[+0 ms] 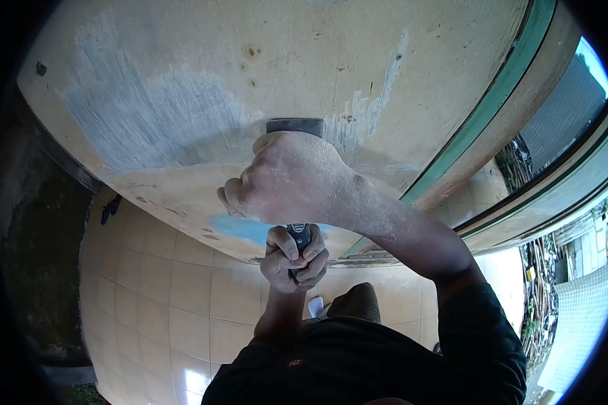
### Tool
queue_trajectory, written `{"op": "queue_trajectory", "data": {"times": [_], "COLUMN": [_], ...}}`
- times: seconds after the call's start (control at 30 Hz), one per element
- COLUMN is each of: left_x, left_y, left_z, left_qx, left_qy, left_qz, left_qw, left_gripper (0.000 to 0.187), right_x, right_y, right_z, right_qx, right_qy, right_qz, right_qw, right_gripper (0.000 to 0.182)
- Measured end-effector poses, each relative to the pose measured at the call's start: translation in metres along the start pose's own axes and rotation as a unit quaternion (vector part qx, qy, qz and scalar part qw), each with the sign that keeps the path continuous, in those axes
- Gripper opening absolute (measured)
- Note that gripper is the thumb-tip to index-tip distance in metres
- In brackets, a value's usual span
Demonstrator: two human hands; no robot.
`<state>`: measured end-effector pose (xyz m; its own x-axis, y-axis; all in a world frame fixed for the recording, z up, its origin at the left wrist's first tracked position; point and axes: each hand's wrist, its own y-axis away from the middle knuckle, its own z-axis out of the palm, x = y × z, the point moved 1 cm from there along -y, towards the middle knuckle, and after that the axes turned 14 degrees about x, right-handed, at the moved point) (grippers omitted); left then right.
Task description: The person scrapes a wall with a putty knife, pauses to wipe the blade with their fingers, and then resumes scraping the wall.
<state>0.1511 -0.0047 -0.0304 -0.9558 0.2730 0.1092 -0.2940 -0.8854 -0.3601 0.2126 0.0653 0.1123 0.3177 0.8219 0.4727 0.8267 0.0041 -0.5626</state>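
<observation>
A scraper with a wide flat metal blade [294, 126] and a dark handle [299, 237] stands upright in front of me, its blade at the painted wall [317, 61]. My right hand [294, 179], dusted with pale powder, is closed around the tool just below the blade and hides its middle. Lower down, my left hand [294, 261] wraps its fingers round the end of the handle. Beside the blade, the wall carries a large scraped grey-white patch [162, 111] on the left and thinner pale streaks [358, 121] on the right.
A green-edged frame [483, 111] bounds the wall on the right, with a window [561, 121] past it. Beige floor tiles [189, 297] lie below. A dark object [110, 210] is on the floor at left. Outdoors at right are piled sticks [539, 290].
</observation>
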Motion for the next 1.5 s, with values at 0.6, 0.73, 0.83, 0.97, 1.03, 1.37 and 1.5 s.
{"op": "queue_trajectory", "data": {"times": [0.6, 0.73, 0.83, 0.97, 1.03, 1.37, 1.5], "left_x": [0.003, -0.005, -0.009, -0.005, -0.009, -0.017, -0.014], "left_y": [0.003, 0.015, 0.010, 0.003, 0.007, 0.016, -0.001], "left_z": [-0.011, 0.002, 0.003, 0.013, 0.018, 0.004, -0.002], "left_qx": [0.040, 0.037, 0.058, 0.056, 0.063, 0.048, 0.057], "left_qy": [-0.030, -0.007, -0.011, -0.025, -0.032, -0.070, -0.046], "left_qz": [0.010, -0.003, 0.000, 0.006, 0.008, 0.012, 0.019], "left_qw": [0.999, 0.999, 0.998, 0.998, 0.997, 0.996, 0.997], "left_gripper": [0.008, 0.007, 0.009, 0.012, 0.011, 0.012, 0.011], "right_x": [-0.001, -0.009, -0.005, 0.002, -0.005, -0.005, 0.000], "right_y": [0.004, 0.011, 0.011, 0.003, 0.012, 0.021, 0.017], "right_z": [0.004, 0.000, 0.002, -0.011, -0.008, -0.002, -0.006], "right_qx": [-0.039, 0.013, -0.049, 0.035, 0.008, 0.021, -0.031], "right_qy": [-0.006, -0.044, -0.018, -0.015, -0.018, 0.016, 0.014], "right_qz": [-0.013, 0.032, 0.006, 0.031, 0.036, 0.000, 0.014], "right_qw": [0.999, 0.998, 0.999, 0.999, 0.999, 1.000, 0.999], "right_gripper": [0.023, 0.019, 0.016, 0.017, 0.017, 0.017, 0.017]}}
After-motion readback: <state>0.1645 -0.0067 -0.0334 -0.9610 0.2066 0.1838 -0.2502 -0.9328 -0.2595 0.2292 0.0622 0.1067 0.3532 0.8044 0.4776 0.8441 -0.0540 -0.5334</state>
